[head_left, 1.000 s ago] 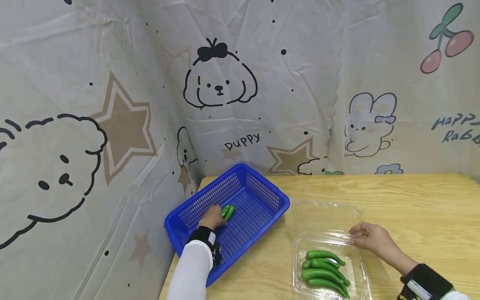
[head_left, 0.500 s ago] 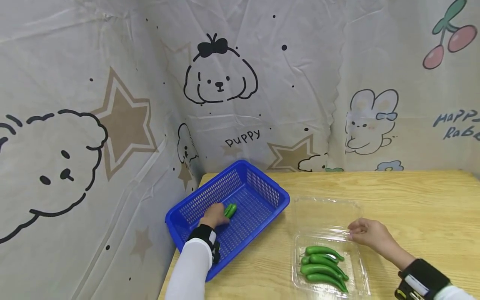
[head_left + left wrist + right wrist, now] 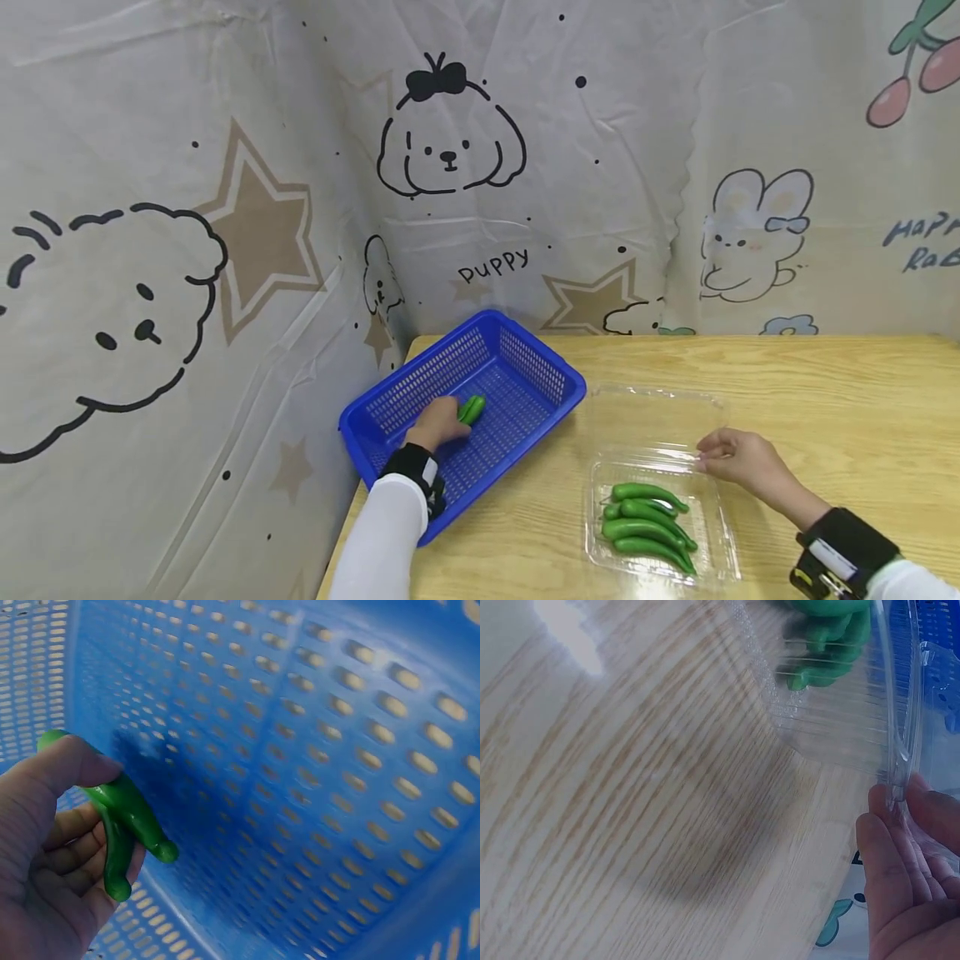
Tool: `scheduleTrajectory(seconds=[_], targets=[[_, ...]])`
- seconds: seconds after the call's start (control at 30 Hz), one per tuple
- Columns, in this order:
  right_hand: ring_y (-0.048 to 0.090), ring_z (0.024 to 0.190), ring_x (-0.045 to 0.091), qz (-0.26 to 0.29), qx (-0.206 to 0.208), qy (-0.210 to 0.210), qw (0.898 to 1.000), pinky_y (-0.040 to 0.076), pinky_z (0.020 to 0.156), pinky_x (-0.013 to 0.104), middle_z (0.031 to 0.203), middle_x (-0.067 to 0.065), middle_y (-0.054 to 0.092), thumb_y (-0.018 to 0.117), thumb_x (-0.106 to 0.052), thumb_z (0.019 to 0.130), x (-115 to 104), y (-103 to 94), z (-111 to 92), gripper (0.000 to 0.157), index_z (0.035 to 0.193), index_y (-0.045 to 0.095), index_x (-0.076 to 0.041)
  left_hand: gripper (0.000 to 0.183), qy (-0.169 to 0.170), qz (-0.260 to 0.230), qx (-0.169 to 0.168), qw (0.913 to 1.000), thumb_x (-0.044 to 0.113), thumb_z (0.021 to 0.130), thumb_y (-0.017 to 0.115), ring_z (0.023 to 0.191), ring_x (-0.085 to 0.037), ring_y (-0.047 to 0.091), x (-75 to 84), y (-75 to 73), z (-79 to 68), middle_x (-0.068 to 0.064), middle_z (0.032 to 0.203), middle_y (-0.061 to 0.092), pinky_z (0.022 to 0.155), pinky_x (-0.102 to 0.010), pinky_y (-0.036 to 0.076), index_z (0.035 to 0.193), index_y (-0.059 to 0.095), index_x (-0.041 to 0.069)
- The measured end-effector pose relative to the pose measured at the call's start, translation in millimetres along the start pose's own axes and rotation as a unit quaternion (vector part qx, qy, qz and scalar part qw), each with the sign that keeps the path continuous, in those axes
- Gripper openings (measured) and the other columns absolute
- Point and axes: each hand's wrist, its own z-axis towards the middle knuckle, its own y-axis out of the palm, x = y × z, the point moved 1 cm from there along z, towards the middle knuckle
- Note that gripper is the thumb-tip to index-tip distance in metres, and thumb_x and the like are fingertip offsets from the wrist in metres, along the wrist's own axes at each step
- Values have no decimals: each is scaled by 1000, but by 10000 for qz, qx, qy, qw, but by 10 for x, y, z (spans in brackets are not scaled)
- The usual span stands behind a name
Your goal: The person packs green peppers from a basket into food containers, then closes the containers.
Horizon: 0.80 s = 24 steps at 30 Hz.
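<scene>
In the blue basket, my left hand grips green chili peppers. The left wrist view shows two of these peppers side by side, thumb over them and fingers beneath. At right, my right hand pinches the edge of a clear plastic clamshell box near its hinge, its lid folded back on the table. Several green chili peppers lie in a row inside the box. The right wrist view has the thumb and fingers on the box's clear rim.
The wooden table bears both basket and box, the basket standing slantwise at its left corner. A printed cloth hangs behind the table and along the left side.
My left hand has shifted the held peppers slightly right within the basket. The head view has tilted a little, so the scene sits higher. My right hand stays at the box's edge.
</scene>
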Motion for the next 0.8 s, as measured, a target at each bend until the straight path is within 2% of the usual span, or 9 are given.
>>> scheduleTrajectory(seconds=[0.13, 0.27, 0.5, 0.8], targets=[[65, 80, 19, -26, 7, 13, 10000, 53, 64, 26, 91, 12, 70, 73, -22, 81, -3, -5, -1, 39, 106, 61, 6, 26, 225, -138, 58, 9996, 13, 68, 77, 68, -17, 52, 78, -60, 3, -4, 75, 58, 64, -31, 45, 87, 63, 2], [65, 80, 20, -30, 24, 3, 10000, 53, 64, 26, 92, 13, 70, 73, -21, 81, -3, -1, 5, 39, 106, 61, 6, 26, 319, -49, 81, 9994, 14, 69, 76, 69, -17, 53, 130, -120, 11, -5, 77, 59, 65, -32, 46, 88, 63, 2], [65, 81, 21, -62, 9, 28, 10000, 53, 63, 26, 91, 11, 70, 73, -21, 81, -10, 14, 16, 38, 106, 61, 5, 35, 524, -124, 154, 9984, 15, 72, 76, 74, -18, 56, 235, -236, -18, -8, 88, 64, 70, -34, 49, 101, 65, 0], [65, 81, 20, -67, -18, 35, 10000, 53, 64, 26, 91, 11, 70, 72, -21, 82, -22, 28, 12, 38, 106, 61, 6, 33, 913, -391, 81, 9950, 14, 71, 76, 74, -18, 55, 411, -431, -100, -7, 85, 63, 72, -33, 48, 99, 65, -1]])
